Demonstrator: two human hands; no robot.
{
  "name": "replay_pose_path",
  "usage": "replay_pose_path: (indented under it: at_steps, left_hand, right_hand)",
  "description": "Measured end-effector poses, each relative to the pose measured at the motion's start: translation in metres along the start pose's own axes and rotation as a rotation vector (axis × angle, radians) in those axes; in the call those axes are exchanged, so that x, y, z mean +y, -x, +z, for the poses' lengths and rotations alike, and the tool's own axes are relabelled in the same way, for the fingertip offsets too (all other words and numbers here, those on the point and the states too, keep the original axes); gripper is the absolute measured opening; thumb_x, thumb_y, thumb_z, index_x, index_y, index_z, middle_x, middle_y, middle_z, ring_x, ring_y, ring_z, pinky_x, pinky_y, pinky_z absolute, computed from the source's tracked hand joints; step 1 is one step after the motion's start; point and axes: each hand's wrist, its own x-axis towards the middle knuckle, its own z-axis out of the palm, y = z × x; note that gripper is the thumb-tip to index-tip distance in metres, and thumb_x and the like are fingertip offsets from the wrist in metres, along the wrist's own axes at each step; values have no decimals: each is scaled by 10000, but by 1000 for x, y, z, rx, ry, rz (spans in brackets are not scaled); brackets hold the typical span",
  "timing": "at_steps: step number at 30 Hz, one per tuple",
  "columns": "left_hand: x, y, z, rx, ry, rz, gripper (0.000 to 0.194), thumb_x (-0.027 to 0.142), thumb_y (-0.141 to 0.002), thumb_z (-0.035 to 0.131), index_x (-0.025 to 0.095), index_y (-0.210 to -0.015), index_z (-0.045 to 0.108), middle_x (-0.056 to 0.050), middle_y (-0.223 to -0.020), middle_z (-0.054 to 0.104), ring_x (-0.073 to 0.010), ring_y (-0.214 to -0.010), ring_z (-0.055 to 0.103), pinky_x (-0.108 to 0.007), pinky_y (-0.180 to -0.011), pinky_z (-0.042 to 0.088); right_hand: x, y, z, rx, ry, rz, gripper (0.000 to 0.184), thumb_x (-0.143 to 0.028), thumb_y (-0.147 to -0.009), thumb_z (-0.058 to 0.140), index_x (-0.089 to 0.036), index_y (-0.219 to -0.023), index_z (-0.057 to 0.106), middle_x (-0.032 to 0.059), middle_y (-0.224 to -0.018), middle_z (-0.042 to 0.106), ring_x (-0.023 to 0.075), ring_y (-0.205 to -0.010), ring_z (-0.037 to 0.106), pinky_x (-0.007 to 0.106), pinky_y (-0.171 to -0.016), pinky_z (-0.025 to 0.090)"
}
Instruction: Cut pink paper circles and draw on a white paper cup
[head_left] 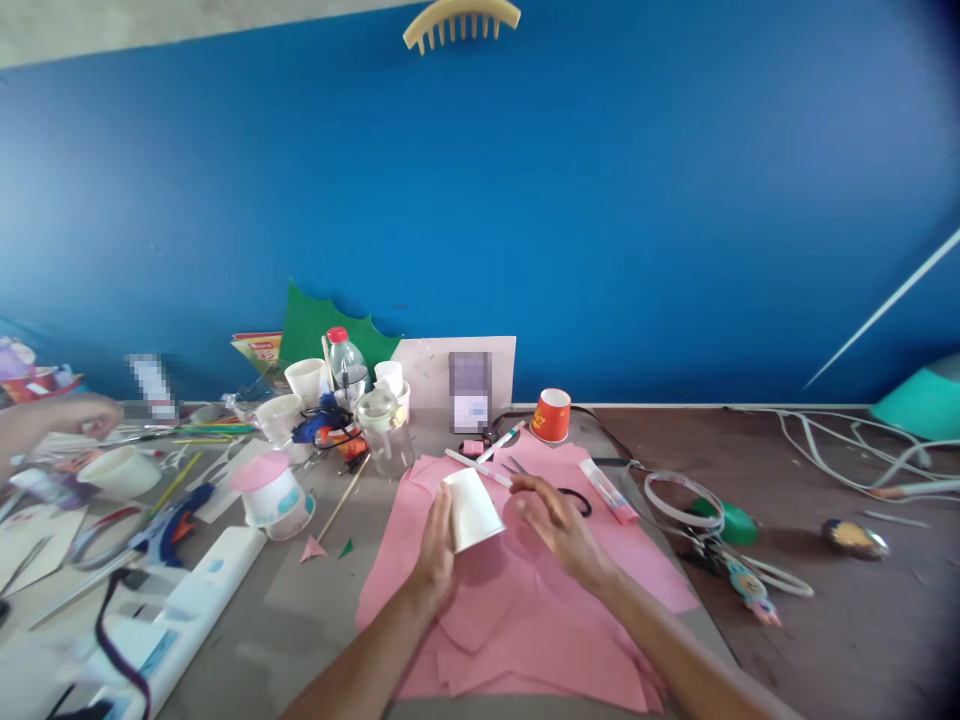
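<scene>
"Paper cup [474,510], white and tapered, tilts above flat pink paper sheets [480,655] on a grey tabletop [300,620]. Who has it?"

"I do. My left hand [438,545] curls around its left side; I cannot tell whether its lower edge touches the sheets. My right hand [561,528] hangs just beside it, fingers loosely spread, pinching nothing."

"What could go wrong?"

"Squeezing, in my judgement: too firm a grip would likely crease that thin wall; too loose, and the cup could drop."

"And the other hand?"

"Metal scissors [516,466] with black handles lie partly hidden behind my right fingers, blades parted. A careless sweep could nick a fingertip."

"Anything beneath?"

"Loose, overlapping sheets. A dragging forearm could slide them, carrying along the slim white plastic pen [491,475] near their far edge."
</scene>
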Motion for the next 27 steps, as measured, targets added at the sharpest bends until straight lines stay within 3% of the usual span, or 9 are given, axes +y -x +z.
replay_pose_path:
  at_steps: [2,5,9,14,19,23,27]
  left_hand:
    - [2,0,2,-17,63,-54,638,686,-686,619,137,-1011,638,-82,-850,692,-255,-877,653,-325,-744,516]
    - [5,-1,5,-36,161,-89,608,653,-673,662,140,-1000,633,-51,-779,682,-227,-784,665,-308,-703,526]
    - [7,-5,4,-28,223,-69,549,575,-675,713,150,-1011,627,-19,-731,660,-183,-718,647,-283,-679,531]
    - [4,-8,1,-52,130,-87,609,637,-684,665,153,-1050,610,-46,-799,667,-209,-790,643,-309,-705,526]
    - [-2,-3,-2,-97,-248,139,583,664,-754,559,162,-1048,592,-65,-892,656,-203,-795,608,-297,-667,497]
    - [-1,6,0,-321,-534,395,504,577,-802,561,170,-1098,543,-64,-952,606,-189,-838,557,-296,-735,474]
    - [2,14,2,-517,-564,473,514,521,-790,603,166,-1146,495,-95,-1048,570,-224,-960,537,-347,-862,454]
  right_hand:
    - [1,0,2,-29,71,-109,271,-367,-872,492,-204,-1022,648,104,-1051,680,229,-978,640,342,-831,519]
    - [9,-4,-4,93,200,-200,253,-324,-899,457,-185,-966,658,118,-1022,671,236,-972,631,351,-825,513]
    - [22,-14,-18,237,323,-209,225,-280,-881,460,-184,-906,662,108,-930,675,232,-870,634,341,-733,525]
    - [31,-18,-20,216,426,-226,211,-243,-869,462,-192,-864,667,95,-889,693,235,-840,625,361,-750,503]
    - [30,-19,-13,166,539,-262,198,-231,-855,478,-210,-880,674,90,-888,707,253,-849,609,385,-777,472]
    - [18,-23,-13,85,622,-244,217,-244,-851,486,-202,-927,684,98,-940,709,265,-888,600,383,-802,449]
    - [4,-36,-12,-77,772,-174,247,-251,-873,484,-203,-1005,686,94,-1011,705,262,-954,588,356,-819,427]
